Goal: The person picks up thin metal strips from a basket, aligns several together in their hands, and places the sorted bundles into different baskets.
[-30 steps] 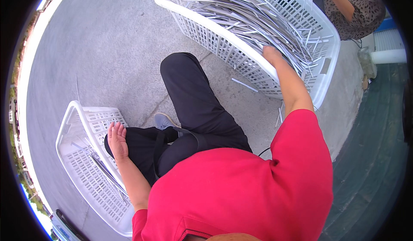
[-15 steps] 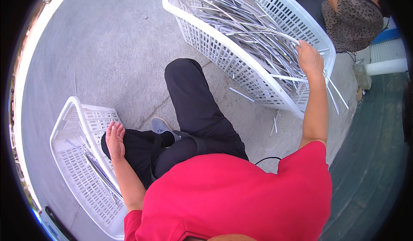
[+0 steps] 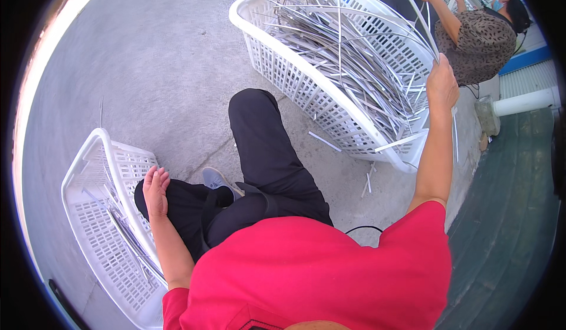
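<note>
My right hand (image 3: 442,83) is closed on the ends of several thin strips (image 3: 433,44), raised at the right end of a large white slatted basket (image 3: 289,71). The held strips arch up and left over the basket. Below them lies a tangled heap of grey and white strips (image 3: 348,56). My left hand (image 3: 155,193) holds nothing; it rests by my left knee with its fingers extended, near the rim of a smaller white basket (image 3: 138,159). A few grey strips (image 3: 127,233) lie inside that basket.
A co-worker in a patterned top (image 3: 480,41) sits beyond the large basket, hands raised with strips. Loose white strips (image 3: 324,141) lie on the concrete floor (image 3: 159,65). A white pipe (image 3: 525,101) and a dark green surface (image 3: 513,212) are at the right.
My right hand has risen and moved right, lifting the strips out of the heap so they now arch above the basket. My left hand has hardly moved. The co-worker's hands have come into view.
</note>
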A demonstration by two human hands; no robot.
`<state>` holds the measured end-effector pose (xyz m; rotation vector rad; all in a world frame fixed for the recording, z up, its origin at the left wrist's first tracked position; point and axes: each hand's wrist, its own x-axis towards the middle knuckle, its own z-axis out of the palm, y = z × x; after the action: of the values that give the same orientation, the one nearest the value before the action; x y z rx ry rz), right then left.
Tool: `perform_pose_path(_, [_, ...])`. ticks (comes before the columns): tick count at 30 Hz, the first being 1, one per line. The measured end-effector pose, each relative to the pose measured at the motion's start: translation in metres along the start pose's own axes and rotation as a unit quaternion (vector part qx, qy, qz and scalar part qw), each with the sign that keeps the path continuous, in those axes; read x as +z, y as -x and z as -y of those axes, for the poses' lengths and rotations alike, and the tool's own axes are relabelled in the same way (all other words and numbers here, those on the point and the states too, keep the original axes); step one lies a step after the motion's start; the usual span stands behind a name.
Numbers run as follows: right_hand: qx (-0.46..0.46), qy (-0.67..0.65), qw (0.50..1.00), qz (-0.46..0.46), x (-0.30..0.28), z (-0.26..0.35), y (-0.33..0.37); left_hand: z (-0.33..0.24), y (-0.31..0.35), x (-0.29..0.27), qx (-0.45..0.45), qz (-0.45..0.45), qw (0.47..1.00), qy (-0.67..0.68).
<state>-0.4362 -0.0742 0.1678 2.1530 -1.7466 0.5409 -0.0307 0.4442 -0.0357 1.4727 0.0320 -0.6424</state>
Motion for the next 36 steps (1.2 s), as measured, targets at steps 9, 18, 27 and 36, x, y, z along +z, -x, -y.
perform_pose_path(9, [0.019, -0.17, 0.965, -0.197, -0.008, 0.038, -0.079, 0.007, -0.002, -0.006, 0.02, 0.009, 1.0, -0.003])
perform_pose_path(18, [-0.183, -0.294, 0.897, -0.276, 0.033, 0.062, -0.147, 0.011, 0.005, -0.011, 0.021, -0.014, 1.0, -0.007])
perform_pose_path(27, [-0.314, -0.444, 0.838, 0.04, -0.052, 0.221, -0.014, 0.0, 0.028, -0.005, 0.01, -0.039, 0.999, 0.007])
perform_pose_path(36, [-0.566, -0.392, 0.693, 0.214, -0.064, 0.354, 0.214, -0.081, 0.072, 0.032, 0.191, 0.11, 0.968, 0.121])
